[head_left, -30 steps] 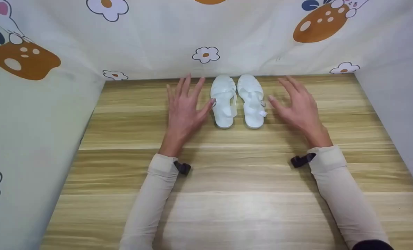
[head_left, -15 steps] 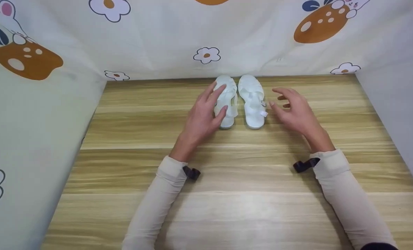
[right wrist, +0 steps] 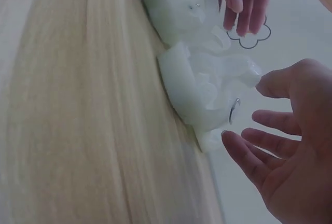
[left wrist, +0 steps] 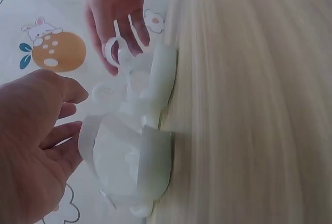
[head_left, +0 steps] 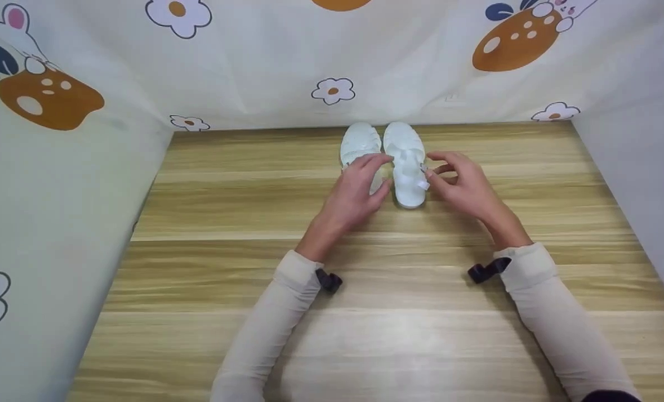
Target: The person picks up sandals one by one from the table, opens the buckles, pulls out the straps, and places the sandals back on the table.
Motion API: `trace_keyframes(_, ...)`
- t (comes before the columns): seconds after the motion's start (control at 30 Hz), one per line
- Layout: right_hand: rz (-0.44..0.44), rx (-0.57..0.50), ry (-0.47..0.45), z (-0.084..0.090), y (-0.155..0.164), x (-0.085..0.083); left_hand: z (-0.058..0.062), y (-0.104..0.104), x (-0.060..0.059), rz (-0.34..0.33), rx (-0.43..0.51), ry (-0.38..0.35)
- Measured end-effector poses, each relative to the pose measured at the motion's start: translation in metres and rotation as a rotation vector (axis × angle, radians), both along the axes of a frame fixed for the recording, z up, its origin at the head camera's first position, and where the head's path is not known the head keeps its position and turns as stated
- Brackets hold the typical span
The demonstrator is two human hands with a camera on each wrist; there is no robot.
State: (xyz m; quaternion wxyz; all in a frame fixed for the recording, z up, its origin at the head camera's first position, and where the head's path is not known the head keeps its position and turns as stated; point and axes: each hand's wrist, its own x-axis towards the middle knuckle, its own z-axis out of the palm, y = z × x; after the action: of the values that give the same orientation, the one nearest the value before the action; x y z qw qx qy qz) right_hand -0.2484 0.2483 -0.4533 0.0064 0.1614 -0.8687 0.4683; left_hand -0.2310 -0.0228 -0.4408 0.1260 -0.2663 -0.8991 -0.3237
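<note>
Two small white sandals stand side by side at the back of the wooden table [head_left: 365, 312], toes towards the cloth wall. My left hand [head_left: 365, 181] lies over the heel end of the left sandal [head_left: 359, 142], fingers loosely bent across it and thumb in the gap between the pair. The left wrist view shows those fingers [left wrist: 62, 133] relaxed against the left sandal's [left wrist: 129, 156] heel strap. My right hand [head_left: 441, 170] is at the outer side of the right sandal [head_left: 405, 162], fingers spread by its strap. In the right wrist view the right hand [right wrist: 290, 151] is just short of the buckle [right wrist: 233, 112].
Flower and mushroom printed cloth walls [head_left: 332, 61] close in the table at the back, left and right. The sandals stand close to the back wall. Bare wood stretches from the sandals to the near edge. Black straps sit at both cuffs.
Both hands have closed in on the sandals. The left hand swung right from beside the left sandal onto it. The right hand moved left to the right sandal's strap. The sandals have not moved.
</note>
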Motion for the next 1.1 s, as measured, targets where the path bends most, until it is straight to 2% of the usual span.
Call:
trace_keyframes(0.1, 0.002, -0.012, -0.018, -0.006, 0.001, -0.001, -0.001, 0.010, -0.002, -0.012, -0.005, -0.033)
trace_keyframes(0.23, -0.001, -0.018, -0.057, -0.011, 0.003, -0.002, -0.002, 0.022, -0.006, -0.017, -0.025, -0.036)
trace_keyframes(0.4, -0.024, 0.002, -0.114, -0.016, 0.006, -0.003, -0.006, 0.030, -0.008, -0.005, -0.105, -0.038)
trace_keyframes(0.5, -0.037, 0.007, -0.131, -0.020, 0.008, -0.003, -0.010, 0.032, -0.009, -0.008, -0.168, -0.002)
trace_keyframes(0.63, -0.032, -0.009, -0.138, -0.024, 0.010, -0.005, -0.011, 0.032, -0.009, 0.004, -0.237, 0.081)
trace_keyframes(0.73, -0.030, -0.048, -0.159, -0.024, 0.009, -0.006, -0.009, 0.034, -0.007, -0.006, -0.243, 0.143)
trace_keyframes(0.83, -0.031, -0.102, -0.181, -0.023, 0.007, -0.006, -0.009, 0.038, -0.006, -0.012, -0.210, 0.154)
trace_keyframes(0.97, -0.025, -0.146, -0.195, -0.025, 0.003, -0.007, -0.012, 0.045, -0.004, 0.067, -0.244, 0.092)
trace_keyframes(1.1, -0.026, -0.170, -0.198, -0.028, 0.002, -0.008, -0.015, 0.051, -0.002, 0.154, -0.417, 0.118)
